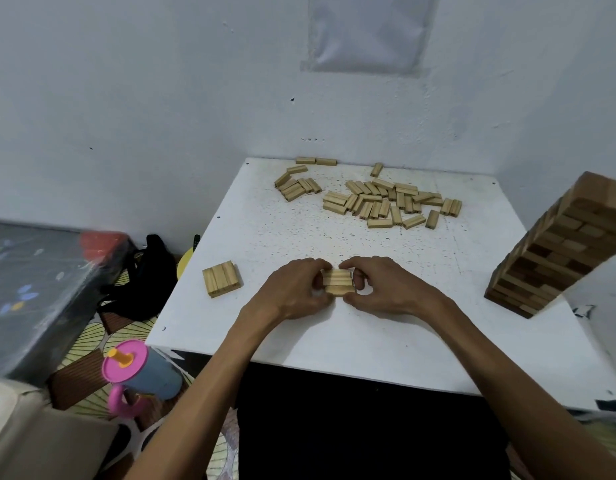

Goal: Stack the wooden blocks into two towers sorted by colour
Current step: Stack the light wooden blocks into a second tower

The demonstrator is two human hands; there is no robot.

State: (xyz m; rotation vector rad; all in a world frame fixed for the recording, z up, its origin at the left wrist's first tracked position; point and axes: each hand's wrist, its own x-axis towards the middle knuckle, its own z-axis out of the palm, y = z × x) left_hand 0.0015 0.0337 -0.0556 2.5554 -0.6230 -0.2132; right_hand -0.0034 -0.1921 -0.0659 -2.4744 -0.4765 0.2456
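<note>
Both forearms stretch over the desk (334,341), left hand (296,289) and right hand (386,289) pinching a set of light blocks (337,281) square, starting the pale tower; next, I judge, comes a crosswise layer from the loose pile (379,202).

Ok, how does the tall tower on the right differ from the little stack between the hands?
Height: the tall tower rises many layers; the little stack is only a layer or two. Colour: the tower mixes darker browns; the stack is pale wood. Contact: the left hand and right hand grip the stack from either side; nothing touches the tower. Both are wooden blocks standing on the white table.
</note>
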